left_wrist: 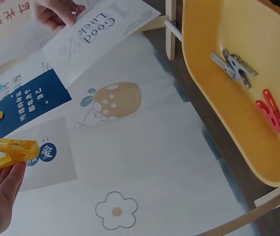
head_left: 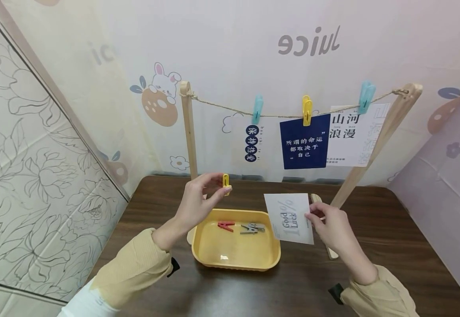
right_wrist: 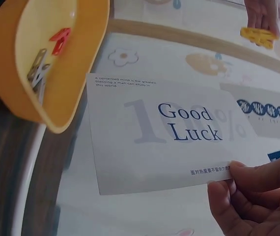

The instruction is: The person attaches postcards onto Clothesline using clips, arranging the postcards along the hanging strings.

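Note:
My left hand point(head_left: 202, 196) pinches a yellow clothespin point(head_left: 225, 181) above the far left side of the yellow basin. Between thumb and fingers of my right hand point(head_left: 331, 224) is a white card point(head_left: 288, 218) printed "Good Luck", held by its edge right of the basin. A twine line point(head_left: 222, 106) runs between two wooden posts beyond both hands. From it hang a white card point(head_left: 239, 141) under a blue clothespin point(head_left: 257, 110), a navy card point(head_left: 304, 147) under another yellow clothespin point(head_left: 307, 110), and a white card point(head_left: 343, 136) under a second blue clothespin point(head_left: 366, 97).
The yellow basin point(head_left: 235, 262) stands on the dark wooden table point(head_left: 146, 281), with a red clothespin point(head_left: 226, 226) and several grey clothespins point(head_left: 252, 228) inside. Wooden posts point(head_left: 189, 132) rise left and right behind it. A printed curtain point(head_left: 230, 44) hangs at the back.

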`<state>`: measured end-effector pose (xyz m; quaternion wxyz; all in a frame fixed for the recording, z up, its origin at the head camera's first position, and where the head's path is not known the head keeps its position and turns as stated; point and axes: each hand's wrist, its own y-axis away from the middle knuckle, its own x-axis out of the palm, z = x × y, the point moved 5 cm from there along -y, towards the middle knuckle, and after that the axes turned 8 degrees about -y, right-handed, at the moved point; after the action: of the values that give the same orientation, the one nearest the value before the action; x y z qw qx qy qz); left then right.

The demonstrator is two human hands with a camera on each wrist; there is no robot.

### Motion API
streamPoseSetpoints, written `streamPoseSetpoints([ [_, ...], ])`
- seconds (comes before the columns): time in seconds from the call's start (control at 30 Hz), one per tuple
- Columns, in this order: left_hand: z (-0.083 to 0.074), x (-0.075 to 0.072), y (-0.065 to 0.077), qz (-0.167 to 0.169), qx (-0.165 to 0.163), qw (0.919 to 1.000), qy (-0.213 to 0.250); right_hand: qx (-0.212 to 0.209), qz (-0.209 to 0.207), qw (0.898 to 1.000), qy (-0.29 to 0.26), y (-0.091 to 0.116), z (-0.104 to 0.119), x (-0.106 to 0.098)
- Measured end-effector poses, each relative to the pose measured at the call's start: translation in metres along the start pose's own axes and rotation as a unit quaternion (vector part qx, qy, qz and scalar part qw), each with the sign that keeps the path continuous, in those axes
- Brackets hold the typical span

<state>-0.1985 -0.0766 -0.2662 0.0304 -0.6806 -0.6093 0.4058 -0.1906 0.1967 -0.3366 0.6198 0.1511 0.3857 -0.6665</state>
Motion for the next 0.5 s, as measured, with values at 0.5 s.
streamPoseSetpoints([
  [0.5,0.008,-0.013,-0.026,-0.026,0.065,0.9963,0.05,-0.025,0.022,0.999,-0.038,-0.025,0.043,0.021],
])
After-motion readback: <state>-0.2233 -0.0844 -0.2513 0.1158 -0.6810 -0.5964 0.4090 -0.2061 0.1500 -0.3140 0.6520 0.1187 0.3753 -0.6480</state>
